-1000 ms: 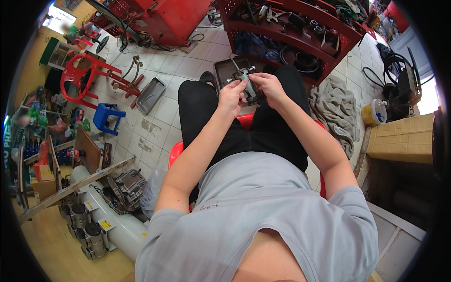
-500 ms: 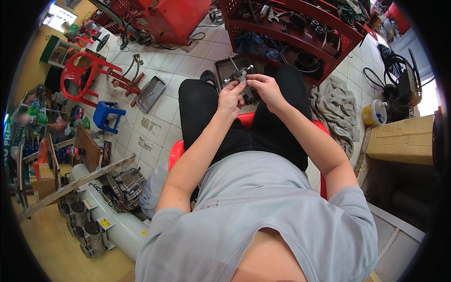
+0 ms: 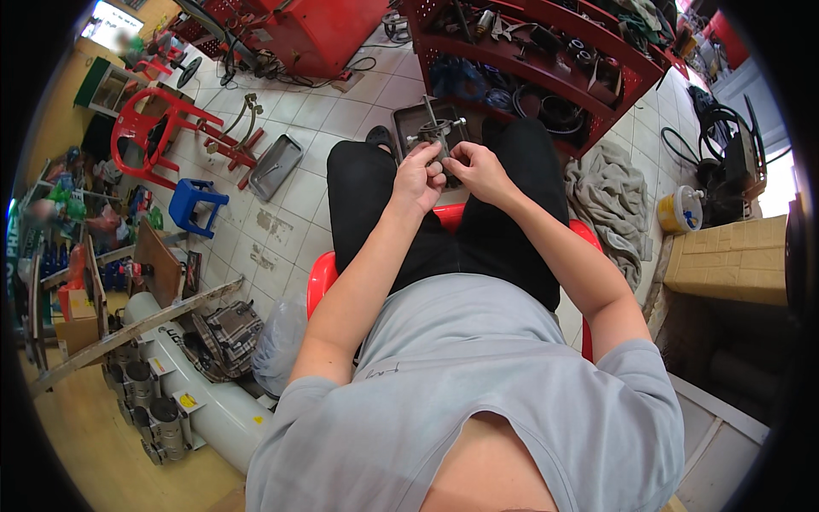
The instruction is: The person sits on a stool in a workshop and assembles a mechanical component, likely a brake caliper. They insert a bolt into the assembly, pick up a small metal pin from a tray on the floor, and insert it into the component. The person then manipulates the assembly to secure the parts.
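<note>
I sit on a red plastic chair (image 3: 322, 277) in black trousers. Both hands meet above my knees around a small grey metal part with a threaded rod and cross arms (image 3: 435, 130). My left hand (image 3: 418, 179) grips its lower left side, fingers closed. My right hand (image 3: 478, 169) pinches it from the right. The lower end of the part is hidden behind my fingers. A dark metal tray (image 3: 408, 119) lies on the tiled floor just beyond my knees.
A red shelf rack (image 3: 546, 60) with tools and black rings stands ahead. A grey cloth (image 3: 607, 200) and a yellow-lidded tub (image 3: 680, 209) lie to the right. On the left are a flat steel tray (image 3: 275, 166), a blue stool (image 3: 194, 205), a red chair (image 3: 153, 132) and a white cylinder (image 3: 205, 401).
Both hands have stayed on the metal part above my knees; the fingers shifted slightly around it. Nothing else moved.
</note>
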Demonstrator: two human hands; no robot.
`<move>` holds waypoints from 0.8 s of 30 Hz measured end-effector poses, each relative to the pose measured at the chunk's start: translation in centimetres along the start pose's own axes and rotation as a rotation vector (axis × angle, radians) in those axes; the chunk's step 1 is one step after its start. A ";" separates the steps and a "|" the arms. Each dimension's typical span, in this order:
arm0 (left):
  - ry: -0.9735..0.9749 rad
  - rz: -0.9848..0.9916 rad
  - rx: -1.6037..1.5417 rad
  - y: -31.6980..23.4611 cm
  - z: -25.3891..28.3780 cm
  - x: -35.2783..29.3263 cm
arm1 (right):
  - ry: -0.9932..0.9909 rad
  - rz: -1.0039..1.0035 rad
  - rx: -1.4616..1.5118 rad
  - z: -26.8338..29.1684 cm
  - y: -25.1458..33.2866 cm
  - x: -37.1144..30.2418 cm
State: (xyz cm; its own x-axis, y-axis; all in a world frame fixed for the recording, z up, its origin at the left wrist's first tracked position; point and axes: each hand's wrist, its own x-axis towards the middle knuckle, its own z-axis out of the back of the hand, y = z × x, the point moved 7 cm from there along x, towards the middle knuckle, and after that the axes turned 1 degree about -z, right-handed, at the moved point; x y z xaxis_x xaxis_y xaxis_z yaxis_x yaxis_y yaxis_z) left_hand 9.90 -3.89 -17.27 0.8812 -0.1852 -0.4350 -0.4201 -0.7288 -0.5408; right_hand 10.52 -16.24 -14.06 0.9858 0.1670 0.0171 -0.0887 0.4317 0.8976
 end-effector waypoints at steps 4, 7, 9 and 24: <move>0.031 0.002 -0.010 -0.5 -0.9 -0.3 | 0.017 0.018 0.026 -0.1 0.1 0.2; 0.032 -0.021 0.015 -0.6 -1.1 -0.3 | 0.041 0.018 0.052 0.1 0.4 0.3; 0.028 -0.024 0.020 -0.5 -1.1 -0.3 | 0.046 0.003 0.052 0.2 0.5 0.2; -0.028 -0.106 -0.035 0.8 0.1 1.1 | -0.133 0.810 -0.545 -0.4 6.9 -3.7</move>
State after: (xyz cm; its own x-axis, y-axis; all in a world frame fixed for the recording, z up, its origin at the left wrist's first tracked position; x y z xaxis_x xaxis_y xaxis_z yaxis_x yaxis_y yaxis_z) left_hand 10.47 -4.61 -18.29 0.9136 -0.0873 -0.3972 -0.3165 -0.7660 -0.5596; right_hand 6.22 -13.57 -8.14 0.6031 0.5057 0.6168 -0.7649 0.5861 0.2674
